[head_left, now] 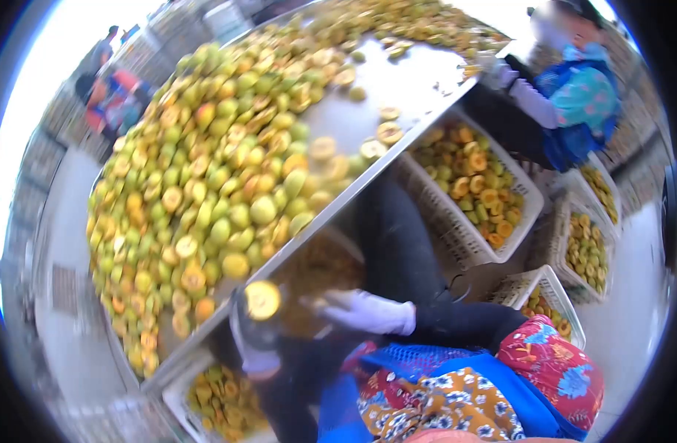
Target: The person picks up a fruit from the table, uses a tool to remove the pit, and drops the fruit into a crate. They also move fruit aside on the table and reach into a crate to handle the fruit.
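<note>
A halved yellow fruit (262, 300), cut face up, is held in my left hand (251, 328), which wears a dark-palmed glove, just over the metal table's near edge (279, 255). To its right my right hand (360, 310), in a pale lilac glove, reaches toward the fruit. Its fingertips are smeared by motion, and whether they hold anything cannot be made out. A large heap of green and yellow cut fruit (228, 170) covers the table beyond my hands. Below them, a dim container of brownish matter (316, 273) sits between my legs.
White crates of fruit halves stand right of my legs (456, 229) and farther right (545, 258). Another crate (177, 399) is under the table at lower left. A co-worker (582, 96) sits at upper right; another person (121, 103) is at upper left.
</note>
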A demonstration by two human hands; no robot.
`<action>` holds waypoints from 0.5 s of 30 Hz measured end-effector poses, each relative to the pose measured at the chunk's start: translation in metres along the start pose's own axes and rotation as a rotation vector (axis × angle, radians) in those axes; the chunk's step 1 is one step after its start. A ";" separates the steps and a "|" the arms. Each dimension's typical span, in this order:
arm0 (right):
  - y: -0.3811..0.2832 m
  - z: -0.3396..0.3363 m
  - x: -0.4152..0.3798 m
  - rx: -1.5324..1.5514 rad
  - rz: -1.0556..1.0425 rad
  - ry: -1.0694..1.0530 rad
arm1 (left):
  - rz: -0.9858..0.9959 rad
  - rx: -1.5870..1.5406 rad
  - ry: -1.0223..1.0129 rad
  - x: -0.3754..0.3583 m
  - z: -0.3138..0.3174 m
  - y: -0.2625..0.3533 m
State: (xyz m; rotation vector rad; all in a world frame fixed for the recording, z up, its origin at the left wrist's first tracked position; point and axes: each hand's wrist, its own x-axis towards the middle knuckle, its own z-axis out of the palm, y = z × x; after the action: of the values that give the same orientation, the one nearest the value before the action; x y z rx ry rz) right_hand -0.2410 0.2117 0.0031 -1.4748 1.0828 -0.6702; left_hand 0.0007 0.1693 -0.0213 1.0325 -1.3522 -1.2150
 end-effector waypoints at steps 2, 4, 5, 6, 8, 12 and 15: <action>-0.015 -0.001 0.001 -0.204 -0.172 0.041 | -0.521 -0.900 0.237 0.001 0.019 0.004; -0.003 0.006 0.004 -0.232 -0.202 0.026 | -0.418 -0.833 0.266 -0.011 0.034 0.004; -0.010 0.008 0.003 -0.256 -0.134 0.037 | -0.366 -0.809 0.244 -0.010 0.044 0.001; -0.015 0.010 0.003 -0.287 -0.069 0.059 | -0.380 -0.804 0.257 -0.008 0.051 0.006; -0.013 0.015 0.003 -0.274 -0.103 0.084 | -0.401 -0.878 0.243 -0.007 0.060 0.011; -0.017 0.019 0.001 -0.328 -0.087 0.107 | -0.325 -0.659 0.243 -0.016 0.073 0.014; -0.024 0.022 0.001 -0.362 -0.043 0.047 | -0.353 -0.779 0.284 -0.023 0.077 0.016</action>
State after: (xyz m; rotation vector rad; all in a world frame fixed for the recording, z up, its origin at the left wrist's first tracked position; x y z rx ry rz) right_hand -0.2157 0.2193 0.0218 -1.8017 1.2592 -0.5595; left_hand -0.0721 0.2046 -0.0078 0.8343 -0.3996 -1.5975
